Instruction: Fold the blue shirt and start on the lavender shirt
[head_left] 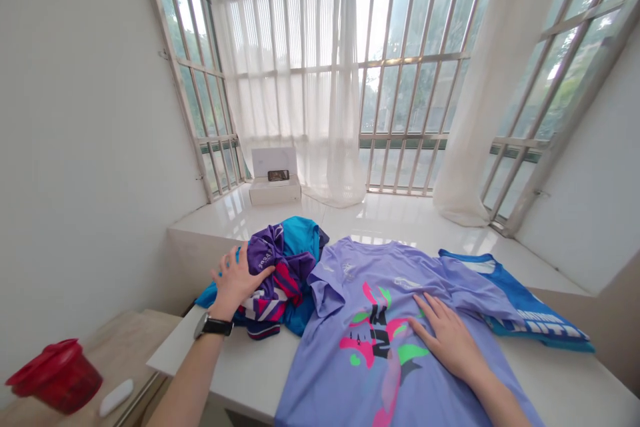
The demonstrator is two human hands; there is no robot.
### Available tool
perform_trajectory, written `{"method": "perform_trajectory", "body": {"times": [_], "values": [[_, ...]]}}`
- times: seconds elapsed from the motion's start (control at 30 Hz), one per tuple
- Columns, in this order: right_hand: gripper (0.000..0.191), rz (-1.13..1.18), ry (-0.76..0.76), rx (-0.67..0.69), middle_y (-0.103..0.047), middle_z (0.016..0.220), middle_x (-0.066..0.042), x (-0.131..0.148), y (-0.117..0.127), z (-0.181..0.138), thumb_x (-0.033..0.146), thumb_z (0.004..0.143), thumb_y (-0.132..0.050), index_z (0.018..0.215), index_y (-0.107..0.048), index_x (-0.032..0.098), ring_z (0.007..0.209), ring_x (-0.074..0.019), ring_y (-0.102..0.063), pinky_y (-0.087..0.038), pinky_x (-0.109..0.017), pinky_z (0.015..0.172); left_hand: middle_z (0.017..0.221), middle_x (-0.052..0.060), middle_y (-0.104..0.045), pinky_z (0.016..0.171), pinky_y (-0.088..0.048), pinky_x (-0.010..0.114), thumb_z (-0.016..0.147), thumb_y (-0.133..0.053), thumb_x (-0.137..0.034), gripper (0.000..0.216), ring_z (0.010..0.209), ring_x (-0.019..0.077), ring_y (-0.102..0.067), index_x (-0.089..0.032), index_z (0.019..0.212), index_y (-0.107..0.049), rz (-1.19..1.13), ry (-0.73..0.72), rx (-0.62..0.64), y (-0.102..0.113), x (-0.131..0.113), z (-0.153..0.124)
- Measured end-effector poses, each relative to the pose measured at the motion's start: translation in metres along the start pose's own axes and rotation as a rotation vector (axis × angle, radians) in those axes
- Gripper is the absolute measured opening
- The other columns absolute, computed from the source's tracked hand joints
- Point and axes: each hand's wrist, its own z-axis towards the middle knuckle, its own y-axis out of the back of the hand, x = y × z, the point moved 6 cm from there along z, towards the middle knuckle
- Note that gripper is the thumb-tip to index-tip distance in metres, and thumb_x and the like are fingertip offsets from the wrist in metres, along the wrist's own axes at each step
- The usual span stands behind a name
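Observation:
A lavender T-shirt [340, 280] with a pink, green and black print lies spread over the white table, its neckline toward the window. My right hand [445, 333] rests flat on its front, fingers extended. To the left, my left hand [237, 283], with a dark-banded watch on the wrist, is spread against a crumpled pile of clothes [285, 267] in purple, teal and red-striped fabric. Its fingers are apart and touch the pile's left side. A folded blue shirt [525, 303] with white lettering lies at the right, partly under the lavender sleeve.
A white box [275, 195] with a phone [279, 175] propped on it stands on the window ledge [400, 213]. Sheer curtains [320, 80] hang before barred windows. Low at the left are a red bucket-like container [60, 377] and a white oblong object [117, 397]. The white table [240, 380] has a left edge.

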Motion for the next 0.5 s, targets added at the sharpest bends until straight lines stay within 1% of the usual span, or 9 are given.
{"method": "perform_trajectory", "body": {"times": [0.03,0.07,0.1,0.13,0.17,0.23,0.3,0.43,0.5], "values": [[0.075,0.002,0.001,-0.003,-0.037,0.159,-0.01,0.0,0.0,0.0,0.068,0.091,-0.033,0.15,-0.042,0.023,0.147,-0.0295,-0.031,-0.028,-0.049,0.119,0.154,0.028,-0.033,0.104,-0.025,0.071,0.07,-0.049,-0.087,0.113,0.138,0.0527,-0.031,-0.016,0.154,-0.027,0.018,0.075,0.033,-0.005,0.007,0.004],[0.075,0.005,0.001,-0.006,-0.037,0.159,-0.01,0.0,0.0,0.0,0.068,0.091,-0.033,0.15,-0.043,0.023,0.147,-0.0296,-0.032,-0.028,-0.049,0.119,0.152,0.031,-0.034,0.102,-0.027,0.071,0.067,-0.049,-0.089,0.117,0.136,0.0543,-0.033,-0.013,0.154,-0.027,0.019,0.124,0.09,-0.012,0.013,0.007],[0.075,0.009,0.0,-0.008,-0.038,0.158,-0.01,0.0,0.0,0.0,0.068,0.091,-0.033,0.149,-0.043,0.023,0.146,-0.0298,-0.032,-0.028,-0.049,0.119,0.149,0.033,-0.037,0.101,-0.03,0.068,0.066,-0.048,-0.09,0.119,0.134,0.0543,-0.037,-0.011,0.153,-0.029,0.01,0.143,0.15,-0.021,0.017,0.009],[0.075,0.014,0.0,-0.009,-0.038,0.158,-0.009,0.0,0.0,0.0,0.069,0.091,-0.033,0.149,-0.043,0.023,0.146,-0.0301,-0.033,-0.029,-0.049,0.119,0.146,0.033,-0.042,0.101,-0.033,0.065,0.067,-0.047,-0.09,0.117,0.132,0.053,-0.041,-0.01,0.151,-0.031,-0.003,0.131,0.195,-0.028,0.019,0.011],[0.075,0.017,-0.001,-0.009,-0.038,0.158,-0.009,0.0,0.001,0.0,0.069,0.09,-0.034,0.149,-0.044,0.023,0.146,-0.0304,-0.033,-0.029,-0.049,0.119,0.142,0.032,-0.047,0.102,-0.034,0.061,0.069,-0.046,-0.09,0.115,0.13,0.0512,-0.045,-0.01,0.15,-0.034,-0.013,0.099,0.215,-0.034,0.019,0.013],[0.075,0.017,-0.003,-0.007,-0.039,0.158,-0.009,0.0,0.001,0.0,0.069,0.09,-0.034,0.149,-0.044,0.024,0.146,-0.0305,-0.033,-0.029,-0.049,0.119,0.137,0.03,-0.052,0.101,-0.038,0.054,0.072,-0.046,-0.088,0.109,0.128,0.0475,-0.049,-0.009,0.147,-0.037,-0.032,0.031,0.212,-0.039,0.019,0.015],[0.075,0.01,-0.007,0.001,-0.038,0.158,-0.009,0.001,0.001,0.0,0.068,0.091,-0.034,0.15,-0.043,0.023,0.147,-0.0299,-0.032,-0.028,-0.048,0.119,0.134,0.03,-0.055,0.1,-0.041,0.048,0.074,-0.05,-0.083,0.104,0.126,0.0445,-0.053,-0.008,0.145,-0.038,-0.074,-0.009,0.179,-0.04,0.019,0.016],[0.075,0.011,-0.012,0.006,-0.037,0.159,-0.009,0.002,0.002,-0.001,0.068,0.091,-0.033,0.15,-0.042,0.023,0.147,-0.0294,-0.031,-0.027,-0.048,0.12,0.136,0.028,-0.055,0.099,-0.045,0.04,0.068,-0.071,-0.067,0.104,0.126,0.0381,-0.055,-0.005,0.143,-0.037,-0.26,-0.021,0.116,-0.035,0.021,0.018],[0.075,0.018,-0.01,-0.003,-0.038,0.158,-0.009,0.002,0.002,-0.001,0.069,0.09,-0.033,0.149,-0.043,0.023,0.146,-0.0296,-0.032,-0.028,-0.048,0.119,0.132,0.024,-0.06,0.096,-0.048,0.037,0.063,-0.078,-0.058,0.097,0.12,0.0351,-0.06,-0.006,0.138,-0.045,-0.392,0.001,0.117,-0.032,0.023,0.02]]}}
